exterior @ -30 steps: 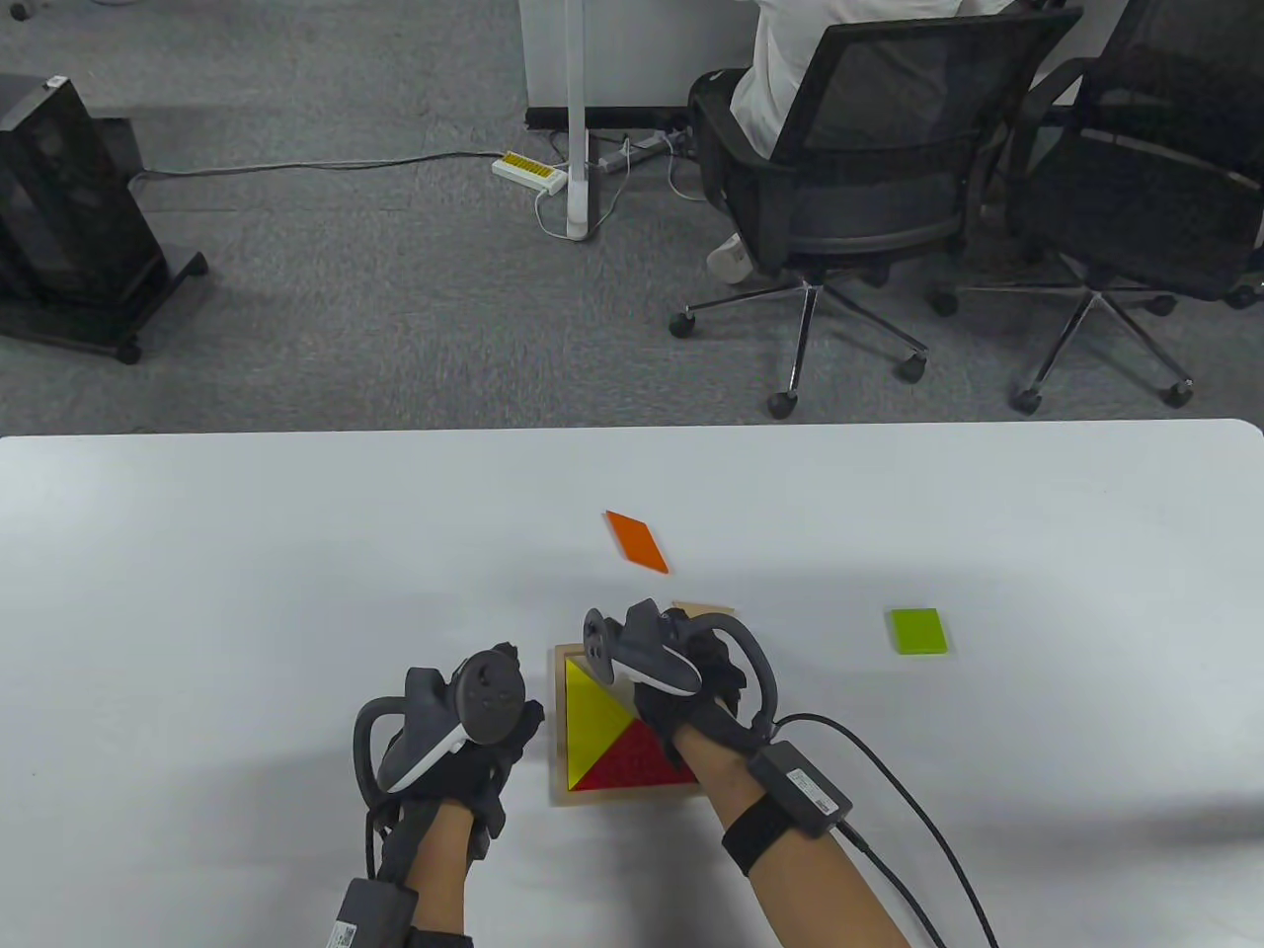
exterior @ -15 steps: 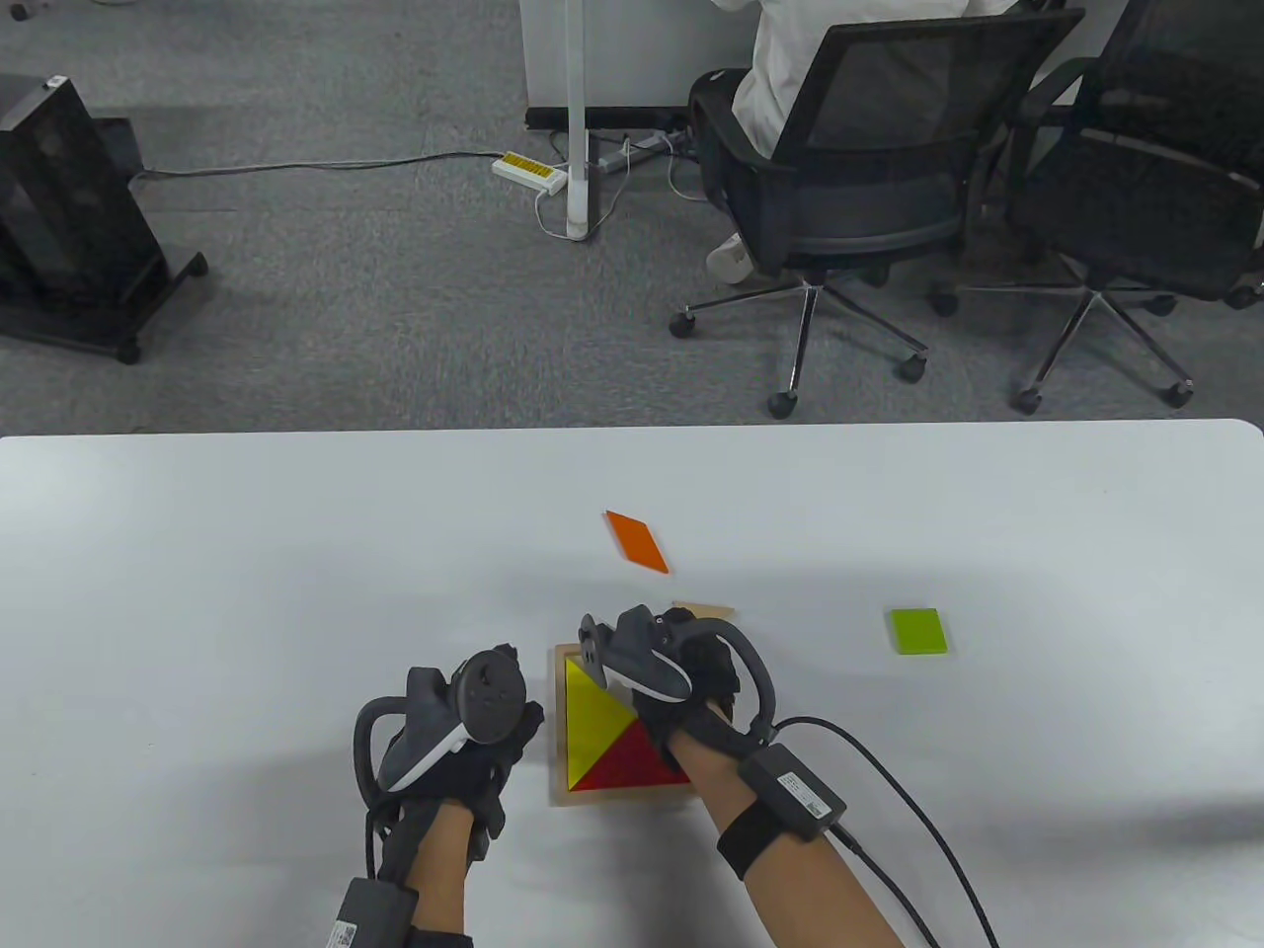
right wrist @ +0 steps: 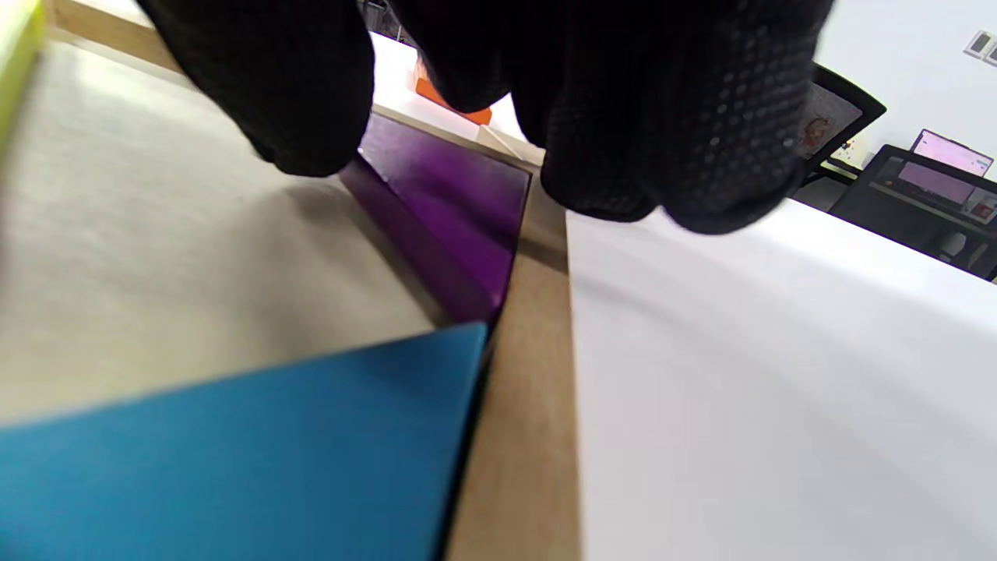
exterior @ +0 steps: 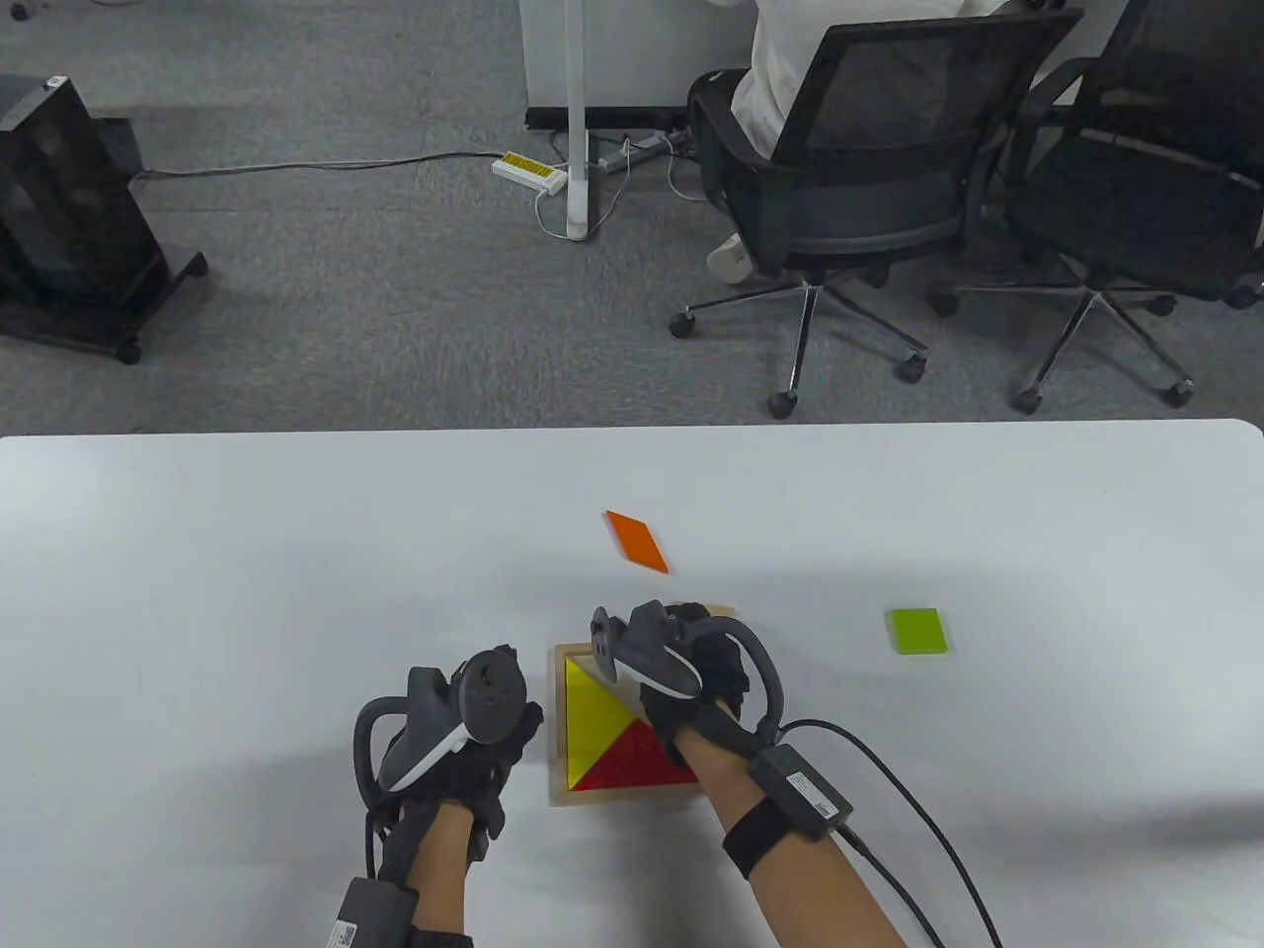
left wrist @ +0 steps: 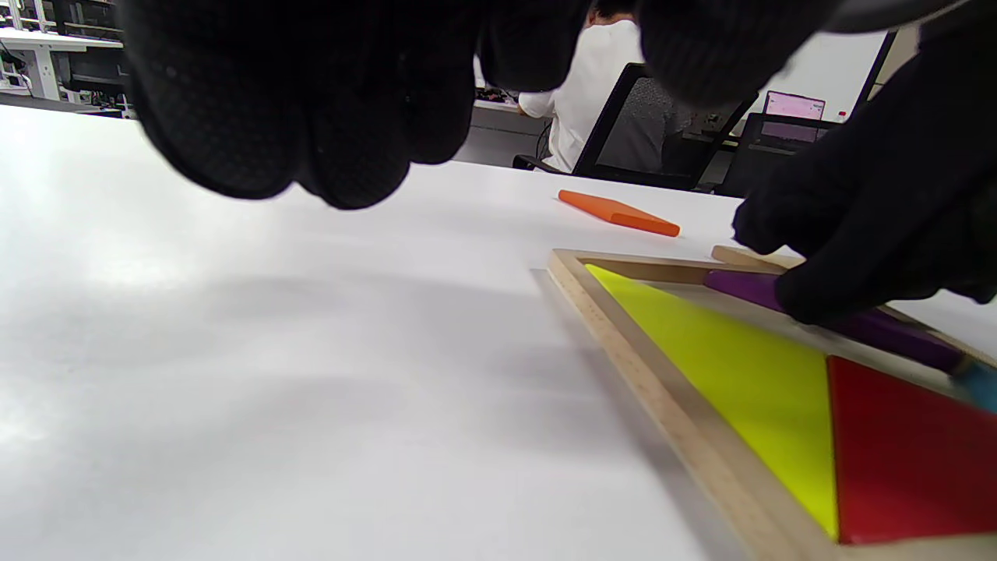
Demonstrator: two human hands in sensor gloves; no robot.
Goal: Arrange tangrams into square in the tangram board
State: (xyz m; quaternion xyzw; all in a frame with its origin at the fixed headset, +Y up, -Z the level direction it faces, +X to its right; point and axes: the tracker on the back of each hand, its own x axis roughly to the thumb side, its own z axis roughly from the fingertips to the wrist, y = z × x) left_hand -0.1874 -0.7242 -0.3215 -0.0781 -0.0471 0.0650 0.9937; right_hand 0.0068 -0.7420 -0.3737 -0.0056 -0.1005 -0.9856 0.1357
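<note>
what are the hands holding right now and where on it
The right hand has fingertips on the purple piece, on its top near the board's far corner. The left hand holds nothing.

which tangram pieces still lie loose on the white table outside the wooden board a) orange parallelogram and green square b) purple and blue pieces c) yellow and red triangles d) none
a: the orange parallelogram and green square lie on the white table apart from the wooden tangram board, which holds the yellow triangle and red triangle.

Grey carpet floor [exterior: 346, 326], white table [exterior: 247, 553], two black office chairs [exterior: 869, 168], black cabinet [exterior: 69, 207]
</note>
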